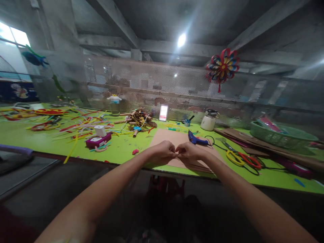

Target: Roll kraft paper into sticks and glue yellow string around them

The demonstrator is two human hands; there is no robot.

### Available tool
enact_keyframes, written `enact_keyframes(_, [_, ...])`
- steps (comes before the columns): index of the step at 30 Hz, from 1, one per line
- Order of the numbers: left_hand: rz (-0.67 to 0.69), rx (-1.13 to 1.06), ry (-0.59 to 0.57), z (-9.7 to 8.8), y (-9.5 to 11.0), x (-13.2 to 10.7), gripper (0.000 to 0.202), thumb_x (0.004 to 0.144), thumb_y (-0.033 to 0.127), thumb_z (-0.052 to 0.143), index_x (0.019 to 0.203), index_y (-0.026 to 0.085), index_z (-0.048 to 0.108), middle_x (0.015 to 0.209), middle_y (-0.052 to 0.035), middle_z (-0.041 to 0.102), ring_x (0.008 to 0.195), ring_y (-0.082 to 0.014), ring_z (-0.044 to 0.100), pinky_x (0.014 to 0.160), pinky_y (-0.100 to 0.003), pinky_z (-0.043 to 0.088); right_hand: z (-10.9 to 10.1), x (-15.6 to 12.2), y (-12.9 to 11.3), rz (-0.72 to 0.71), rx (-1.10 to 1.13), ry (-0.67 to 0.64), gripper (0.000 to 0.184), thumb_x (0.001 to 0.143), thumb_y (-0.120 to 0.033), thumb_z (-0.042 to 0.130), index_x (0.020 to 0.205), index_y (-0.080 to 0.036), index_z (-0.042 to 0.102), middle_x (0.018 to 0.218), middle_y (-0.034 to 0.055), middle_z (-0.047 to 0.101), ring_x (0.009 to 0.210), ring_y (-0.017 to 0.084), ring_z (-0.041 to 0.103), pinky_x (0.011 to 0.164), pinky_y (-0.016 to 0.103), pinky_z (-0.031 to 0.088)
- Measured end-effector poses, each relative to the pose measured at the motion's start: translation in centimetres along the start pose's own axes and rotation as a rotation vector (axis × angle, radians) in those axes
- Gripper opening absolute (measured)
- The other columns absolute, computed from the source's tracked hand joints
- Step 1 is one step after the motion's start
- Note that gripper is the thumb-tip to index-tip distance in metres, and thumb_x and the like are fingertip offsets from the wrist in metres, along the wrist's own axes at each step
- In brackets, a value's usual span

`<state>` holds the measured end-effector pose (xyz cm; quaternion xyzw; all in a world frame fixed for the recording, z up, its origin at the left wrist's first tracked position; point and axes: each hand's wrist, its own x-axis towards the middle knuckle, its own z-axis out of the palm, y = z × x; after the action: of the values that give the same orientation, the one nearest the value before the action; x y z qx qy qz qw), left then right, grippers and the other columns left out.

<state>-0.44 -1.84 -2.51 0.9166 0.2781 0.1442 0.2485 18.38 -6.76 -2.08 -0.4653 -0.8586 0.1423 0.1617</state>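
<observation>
Dim grey concrete room, glaring oval white ceiling lamp, blown-out gridded glass window, soft shadows on flat tan cardboard sheet, darkness below lime-green tabletop, pixelated pale upright rectangle, stretched edges

Between left grip and right grip: too small to tell if anything's pinched. Both forearms cut off, bottom edge. Cardboard sheet part-hidden under grips, forearms and blue glue gun. Upright white item blurred, unreadable. Surface cut off left and right. Red stool below mostly lost in shadow. Purple case at right part-hidden by cardboard strips. Purple-topped frame cut off, left edge.
</observation>
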Motion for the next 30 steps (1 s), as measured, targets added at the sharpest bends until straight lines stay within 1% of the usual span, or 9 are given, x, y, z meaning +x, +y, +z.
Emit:
enact_keyframes(5, [-0.009, 0.010, -0.023, -0.2, 0.4, 0.0, 0.030, 0.067, 0.040, 0.060, 0.074, 0.011, 0.065, 0.063, -0.0004, 0.058, 0.057, -0.0108, 0.047, 0.051, -0.020, 0.032, 0.6, -0.6, 0.5, 0.067, 0.033, -0.007, 0.024, 0.072, -0.029, 0.056, 0.074, -0.010, 0.070, 0.056, 0.0006, 0.057, 0.049, 0.008, 0.041, 0.045, 0.019, 0.030])
enact_keyframes(8, [0.010, 0.076, -0.031, -0.1, 0.4, 0.4, 0.025, 0.069, 0.035, 0.061, 0.077, 0.012, 0.067, 0.066, -0.0008, 0.059, 0.058, -0.0104, 0.047, 0.052, -0.020, 0.032, 1.4, -0.8, 0.9, 0.069, 0.045, 0.065, 0.024, 0.073, -0.030, 0.055, 0.071, -0.010, 0.068, 0.056, -0.0003, 0.055, 0.050, 0.008, 0.040, 0.045, 0.018, 0.029])
enact_keyframes(11, [0.127, 0.220, -0.041, 0.0, 0.5, 0.8, 0.018, 0.070, 0.025, 0.059, 0.080, 0.014, 0.069, 0.067, -0.0010, 0.059, 0.058, -0.0101, 0.047, 0.053, -0.019, 0.032, 1.8, -0.7, 0.9, 0.019, -0.021, 0.143, 0.022, 0.075, -0.027, 0.053, 0.067, -0.011, 0.066, 0.058, -0.0001, 0.055, 0.052, 0.008, 0.042, 0.047, 0.018, 0.029])
enact_keyframes(14, [0.217, 0.278, -0.025, 0.2, 0.7, 0.9, 0.015, 0.072, 0.022, 0.057, 0.077, 0.015, 0.070, 0.067, -0.0016, 0.059, 0.059, -0.0099, 0.047, 0.055, -0.019, 0.033, 1.5, -0.6, 0.5, -0.063, -0.115, 0.107, 0.021, 0.077, -0.020, 0.051, 0.068, -0.012, 0.067, 0.067, 0.0021, 0.060, 0.054, 0.008, 0.044, 0.051, 0.019, 0.031])
enact_keyframes(17, [0.257, 0.267, 0.011, 0.6, 0.6, 0.7, 0.016, 0.075, 0.022, 0.055, 0.072, 0.013, 0.068, 0.068, -0.0027, 0.057, 0.060, -0.0102, 0.048, 0.057, -0.019, 0.034, 1.0, -0.7, -0.2, -0.107, -0.259, 0.060, 0.024, 0.080, -0.019, 0.047, 0.071, -0.013, 0.068, 0.073, 0.0050, 0.062, 0.057, 0.009, 0.047, 0.054, 0.021, 0.032])
enact_keyframes(20, [0.294, 0.258, 0.045, 0.9, 0.3, 0.2, 0.017, 0.078, 0.023, 0.053, 0.076, 0.013, 0.067, 0.074, -0.0039, 0.056, 0.066, -0.0116, 0.049, 0.061, -0.019, 0.036, 1.0, -1.3, -0.8, -0.095, -0.356, 0.088, 0.023, 0.082, -0.020, 0.047, 0.074, -0.013, 0.068, 0.074, 0.0071, 0.061, 0.065, 0.012, 0.050, 0.060, 0.022, 0.034])
enact_keyframes(23, [0.314, 0.245, 0.053, 0.9, 0.1, -0.2, 0.017, 0.080, 0.023, 0.052, 0.082, 0.013, 0.065, 0.077, -0.0043, 0.054, 0.071, -0.0123, 0.050, 0.064, -0.020, 0.037, 1.4, -2.0, -0.9, -0.098, -0.362, 0.128, 0.020, 0.082, -0.020, 0.047, 0.080, -0.012, 0.066, 0.078, 0.0079, 0.059, 0.071, 0.014, 0.052, 0.063, 0.022, 0.035])
enact_keyframes(26, [0.318, 0.230, 0.031, 0.6, 0.3, -0.4, 0.017, 0.081, 0.023, 0.052, 0.083, 0.013, 0.066, 0.077, -0.0045, 0.054, 0.070, -0.0120, 0.049, 0.064, -0.020, 0.036, 1.5, -2.5, -0.9, -0.148, -0.374, 0.148, 0.021, 0.083, -0.020, 0.047, 0.080, -0.012, 0.066, 0.077, 0.0078, 0.058, 0.071, 0.014, 0.051, 0.062, 0.023, 0.035])
enact_keyframes(30, [0.346, 0.221, 0.009, 0.1, 0.5, -0.6, 0.019, 0.081, 0.024, 0.052, 0.082, 0.013, 0.068, 0.075, -0.0046, 0.054, 0.066, -0.0113, 0.049, 0.060, -0.020, 0.035, 1.0, -2.6, -0.9, -0.181, -0.358, 0.120, 0.023, 0.085, -0.020, 0.047, 0.078, -0.012, 0.068, 0.075, 0.0072, 0.057, 0.069, 0.013, 0.051, 0.061, 0.022, 0.035])
